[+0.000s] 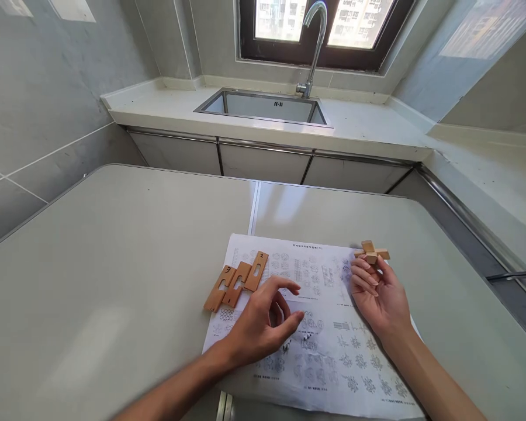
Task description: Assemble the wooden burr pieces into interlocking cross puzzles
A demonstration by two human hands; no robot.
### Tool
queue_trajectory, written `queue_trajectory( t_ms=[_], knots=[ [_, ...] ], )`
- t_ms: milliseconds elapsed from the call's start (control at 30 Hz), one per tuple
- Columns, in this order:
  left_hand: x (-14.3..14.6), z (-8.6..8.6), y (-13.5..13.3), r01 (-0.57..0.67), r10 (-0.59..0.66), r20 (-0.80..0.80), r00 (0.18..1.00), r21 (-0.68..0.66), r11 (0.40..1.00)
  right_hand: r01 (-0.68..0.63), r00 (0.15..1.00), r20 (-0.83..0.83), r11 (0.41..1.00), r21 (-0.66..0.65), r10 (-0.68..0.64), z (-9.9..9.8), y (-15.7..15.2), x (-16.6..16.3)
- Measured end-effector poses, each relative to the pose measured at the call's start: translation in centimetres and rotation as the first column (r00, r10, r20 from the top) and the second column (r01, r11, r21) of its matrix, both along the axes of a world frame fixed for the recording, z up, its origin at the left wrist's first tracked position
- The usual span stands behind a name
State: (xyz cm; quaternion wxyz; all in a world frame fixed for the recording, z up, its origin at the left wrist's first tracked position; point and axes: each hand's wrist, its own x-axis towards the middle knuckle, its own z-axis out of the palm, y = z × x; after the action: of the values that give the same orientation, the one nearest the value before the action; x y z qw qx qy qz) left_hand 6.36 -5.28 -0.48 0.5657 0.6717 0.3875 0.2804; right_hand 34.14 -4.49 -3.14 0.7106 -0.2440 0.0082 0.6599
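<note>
Over the printed sheet (328, 368), my left hand (263, 321) hovers with its thumb and index finger apart, nothing between them. Three flat wooden puzzle pieces with cut-outs lie to its upper left: one marked 3 (214, 298), one in the middle (232, 295) and one marked 2 (251, 280). At the sheet's upper right, my right hand (381, 298) is palm up, its thumb and fingertips pinching a small cross-shaped wooden puzzle (371, 256). The lower part of that puzzle is hidden by the fingers.
The sheet, covered in small line diagrams, lies on a pale table (114, 263) with a seam down its middle. Beyond the table's far edge stands a counter (368, 123) with a sink (263, 120) and a tall faucet (318, 47) under a window.
</note>
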Motion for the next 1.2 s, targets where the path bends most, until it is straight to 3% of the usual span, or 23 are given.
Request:
queue_trajectory(
  t_ms=[167, 267, 333, 433, 500, 600, 867, 1200],
  knots=[
    [0.0, -0.3, -0.1, 0.021, -0.020, -0.022, 1.000, 0.057, 0.998, 0.018, 0.999, -0.034, 1.000, -0.019, -0.019, 0.1, 0.1, 0.1],
    [-0.1, -0.5, -0.2, 0.059, -0.055, -0.022, 0.998, 0.194, 0.979, 0.015, 0.999, -0.040, 1.000, -0.020, -0.016, 0.3, 0.1, 0.1],
    [-0.3, -0.6, 0.0, 0.078, -0.069, -0.037, 0.997, 0.374, 0.924, 0.010, 0.999, -0.050, 1.000, -0.016, -0.011, 0.4, 0.1, 0.1],
    [-1.2, -0.3, 1.1, 0.065, 0.004, -0.109, 0.994, 0.620, 0.782, -0.002, 0.999, -0.054, 1.000, -0.007, 0.001, 0.3, -0.1, 0.1],
    [-2.1, -0.1, 2.4, 0.071, 0.070, -0.169, 0.983, 0.703, 0.708, -0.018, 0.999, -0.043, 1.000, -0.012, 0.017, 0.1, -0.2, 0.1],
    [-3.9, 0.0, 4.6, 0.053, 0.201, -0.237, 0.950, 0.762, 0.645, -0.069, 0.998, -0.001, 0.997, -0.019, 0.069, -0.2, -0.4, -0.4],
    [-7.3, -0.5, 7.2, 0.049, 0.331, -0.368, 0.869, 0.729, 0.683, -0.260, 0.905, 0.346, 0.965, -0.016, 0.250, -0.4, -0.9, -2.5],
    [-6.8, -1.5, 7.3, -0.009, 0.411, -0.373, 0.832, 0.731, 0.682, -0.371, 0.739, 0.593, 0.928, -0.038, 0.320, -0.1, -1.1, -3.2]
  ],
)
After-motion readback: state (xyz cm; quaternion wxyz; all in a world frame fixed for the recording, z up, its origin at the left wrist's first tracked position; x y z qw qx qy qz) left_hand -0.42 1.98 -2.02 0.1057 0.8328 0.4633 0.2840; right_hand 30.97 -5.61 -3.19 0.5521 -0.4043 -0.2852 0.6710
